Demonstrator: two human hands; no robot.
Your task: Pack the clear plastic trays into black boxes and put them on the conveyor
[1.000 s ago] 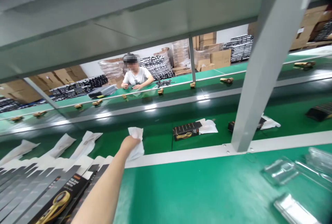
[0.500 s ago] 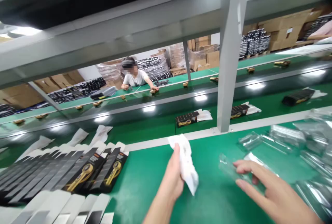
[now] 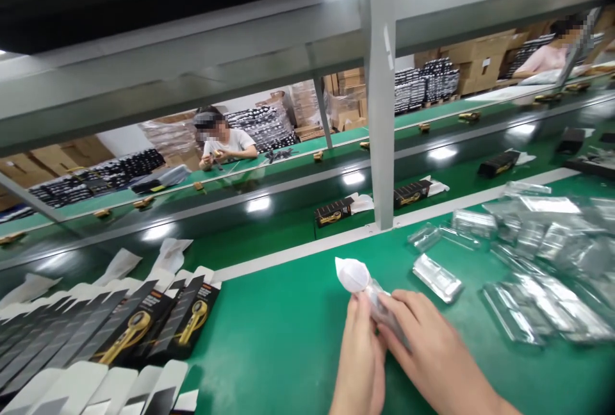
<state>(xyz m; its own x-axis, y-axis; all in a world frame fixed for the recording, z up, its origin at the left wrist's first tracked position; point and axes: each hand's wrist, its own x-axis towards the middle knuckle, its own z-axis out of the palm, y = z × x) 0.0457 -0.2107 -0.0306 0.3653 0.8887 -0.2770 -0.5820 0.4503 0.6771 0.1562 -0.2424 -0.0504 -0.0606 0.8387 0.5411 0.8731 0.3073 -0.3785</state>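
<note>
My left hand [image 3: 359, 352] is closed around a white-wrapped item [image 3: 353, 274], whose rounded end sticks out beyond the fingers. From the other side, my right hand [image 3: 430, 341] grips a clear plastic tray [image 3: 378, 293] and presses it against the wrapped item. Fingers hide most of both, so how far one sits inside the other cannot be made out. Both hands meet above the green table [image 3: 269, 332]. Just beyond the right hand lies a single clear tray [image 3: 437, 278].
A heap of clear plastic trays [image 3: 542, 300] covers the right side. Black printed boxes [image 3: 192, 319] with open flaps stand in rows at left. Past a grey post [image 3: 383, 146], boxes [image 3: 334, 211] lie on the belt. Co-workers [image 3: 228, 143] sit across the line.
My right hand has brought its clear tray leftward onto the white-wrapped item. The left hand has moved right, and the hands now touch. My view has turned to the right.
</note>
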